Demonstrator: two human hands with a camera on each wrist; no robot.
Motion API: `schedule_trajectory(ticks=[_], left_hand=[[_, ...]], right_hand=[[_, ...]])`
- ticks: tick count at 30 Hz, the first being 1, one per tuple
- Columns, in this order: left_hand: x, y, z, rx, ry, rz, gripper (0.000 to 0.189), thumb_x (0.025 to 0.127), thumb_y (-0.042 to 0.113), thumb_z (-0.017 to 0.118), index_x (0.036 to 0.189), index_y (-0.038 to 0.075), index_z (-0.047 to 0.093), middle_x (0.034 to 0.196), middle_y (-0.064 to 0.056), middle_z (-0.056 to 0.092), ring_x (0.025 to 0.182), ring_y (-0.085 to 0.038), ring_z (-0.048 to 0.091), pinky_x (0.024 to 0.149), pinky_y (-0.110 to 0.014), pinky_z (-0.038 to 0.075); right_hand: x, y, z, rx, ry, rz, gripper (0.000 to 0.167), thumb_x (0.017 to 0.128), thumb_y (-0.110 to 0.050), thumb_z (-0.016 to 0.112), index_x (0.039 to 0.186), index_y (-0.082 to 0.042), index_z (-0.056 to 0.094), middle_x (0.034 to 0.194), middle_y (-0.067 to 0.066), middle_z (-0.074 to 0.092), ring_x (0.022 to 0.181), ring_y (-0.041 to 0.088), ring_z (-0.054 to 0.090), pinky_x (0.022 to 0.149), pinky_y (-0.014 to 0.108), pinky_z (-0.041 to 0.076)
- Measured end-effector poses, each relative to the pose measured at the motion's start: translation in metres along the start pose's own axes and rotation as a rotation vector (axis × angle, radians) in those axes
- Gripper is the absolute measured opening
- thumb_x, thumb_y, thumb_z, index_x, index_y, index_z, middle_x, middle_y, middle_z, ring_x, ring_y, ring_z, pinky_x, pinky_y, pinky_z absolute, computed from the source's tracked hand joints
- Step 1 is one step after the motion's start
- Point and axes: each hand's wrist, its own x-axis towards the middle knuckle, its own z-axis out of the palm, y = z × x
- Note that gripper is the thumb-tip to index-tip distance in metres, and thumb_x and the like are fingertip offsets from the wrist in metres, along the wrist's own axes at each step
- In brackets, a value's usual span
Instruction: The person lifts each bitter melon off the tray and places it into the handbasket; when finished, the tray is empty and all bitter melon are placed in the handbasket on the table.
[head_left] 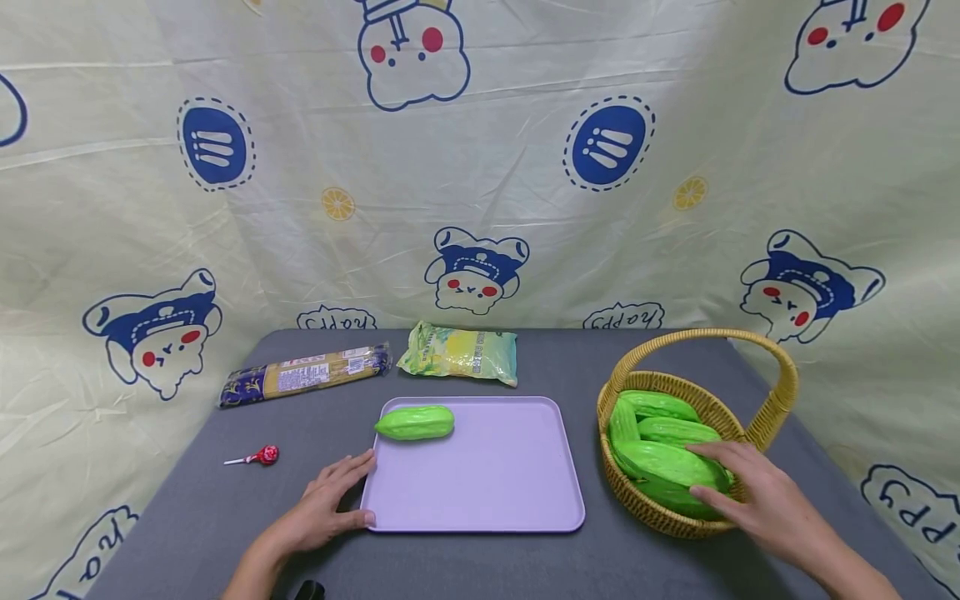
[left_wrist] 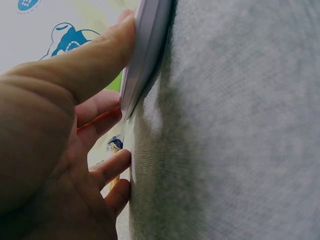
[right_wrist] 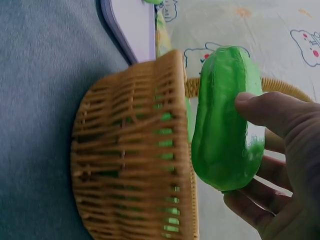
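My right hand (head_left: 765, 492) is at the near right rim of a wicker basket (head_left: 660, 521). It grips a plump, ridged green gourd (right_wrist: 225, 120), thumb on one side and fingers behind. Beneath that gourd, several similar green gourds (head_left: 675, 431) fill the basket. The left hand (head_left: 322, 504) lies at the left edge of a lilac tray (head_left: 480, 483), thumb by the near corner and fingers extended along the side. In the left wrist view its thumb and fingertips touch the tray's rim (left_wrist: 145, 55). One gourd (head_left: 416, 423) lies in the tray's far left corner.
Behind the tray lie a long pack of noodles (head_left: 307, 373) and a green-yellow plastic packet (head_left: 461, 353). A red lollipop (head_left: 262, 455) is at the left on the grey tabletop. The basket's tall handle (head_left: 697, 335) arches over its far side. A printed cloth hangs around the table.
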Motion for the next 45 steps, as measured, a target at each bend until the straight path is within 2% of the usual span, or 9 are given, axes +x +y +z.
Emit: schedule_trajectory(ticks=[2,6,8,10,17,21,27,35,45], left_hand=[[0.0,0.0,0.0,0.0,-0.001,-0.001,0.077,0.081,0.042,0.069,0.145,0.01,0.038,0.155,-0.012,0.029,0.14,-0.048,0.018,0.103,-0.074,0.013],[0.0,0.001,0.0,0.0,-0.003,-0.009,0.077,0.081,0.043,0.069,0.145,0.011,0.038,0.155,-0.011,0.028,0.14,-0.048,0.018,0.103,-0.074,0.013],[0.0,0.001,0.0,0.001,-0.003,-0.014,0.077,0.081,0.043,0.069,0.145,0.011,0.038,0.155,-0.011,0.028,0.141,-0.048,0.018,0.103,-0.074,0.013],[0.0,0.001,0.0,0.002,-0.004,-0.018,0.078,0.081,0.043,0.069,0.145,0.011,0.038,0.156,-0.011,0.028,0.141,-0.047,0.018,0.103,-0.074,0.013],[0.001,0.0,-0.001,0.008,-0.002,-0.01,0.078,0.081,0.043,0.069,0.145,0.011,0.038,0.155,-0.011,0.029,0.141,-0.047,0.018,0.103,-0.074,0.013],[0.001,-0.001,0.0,0.011,-0.003,-0.007,0.078,0.081,0.043,0.069,0.145,0.011,0.038,0.155,-0.011,0.029,0.14,-0.047,0.019,0.103,-0.073,0.014],[0.001,-0.002,0.0,0.005,-0.006,-0.013,0.078,0.081,0.044,0.069,0.145,0.011,0.038,0.156,-0.01,0.028,0.141,-0.047,0.019,0.104,-0.073,0.013],[0.002,-0.002,0.001,0.007,-0.001,-0.012,0.078,0.081,0.044,0.069,0.145,0.011,0.038,0.155,-0.011,0.029,0.14,-0.048,0.018,0.103,-0.074,0.013],[0.001,-0.002,0.0,0.008,-0.006,-0.015,0.078,0.081,0.043,0.069,0.145,0.011,0.038,0.155,-0.011,0.029,0.14,-0.048,0.018,0.104,-0.074,0.012]], right_hand=[[0.0,0.004,-0.001,-0.001,-0.001,0.013,0.045,0.077,-0.033,0.077,0.116,-0.016,0.064,0.108,0.003,0.066,0.097,0.013,0.053,0.075,0.047,0.049],[0.0,0.013,-0.003,-0.012,-0.016,0.052,0.046,0.077,-0.036,0.076,0.116,-0.015,0.064,0.107,0.003,0.067,0.093,-0.005,0.043,0.071,0.042,0.048],[0.0,0.016,-0.004,-0.004,-0.028,0.072,0.047,0.077,-0.036,0.076,0.116,-0.014,0.064,0.107,0.004,0.066,0.092,-0.009,0.04,0.07,0.042,0.048],[-0.001,0.019,-0.005,0.002,-0.043,0.092,0.047,0.078,-0.037,0.076,0.117,-0.013,0.064,0.107,0.006,0.066,0.092,-0.007,0.041,0.071,0.045,0.048],[-0.003,0.027,-0.003,0.005,-0.067,0.092,0.045,0.077,-0.033,0.076,0.114,-0.01,0.064,0.111,0.013,0.064,0.099,0.024,0.053,0.074,0.054,0.047],[-0.003,0.031,-0.002,-0.003,-0.105,0.103,0.044,0.078,-0.033,0.076,0.113,-0.009,0.063,0.111,0.016,0.063,0.101,0.034,0.055,0.074,0.057,0.047],[-0.004,0.035,-0.001,-0.031,-0.135,0.111,0.045,0.078,-0.034,0.075,0.113,-0.009,0.063,0.111,0.017,0.064,0.101,0.036,0.055,0.075,0.057,0.047],[-0.003,0.039,0.0,-0.027,-0.101,0.068,0.044,0.078,-0.029,0.076,0.114,-0.009,0.063,0.111,0.016,0.064,0.101,0.036,0.055,0.074,0.057,0.047],[0.002,0.04,0.0,-0.015,-0.13,0.095,0.043,0.081,-0.031,0.073,0.116,-0.008,0.062,0.112,0.018,0.062,0.101,0.038,0.056,0.074,0.058,0.047]])
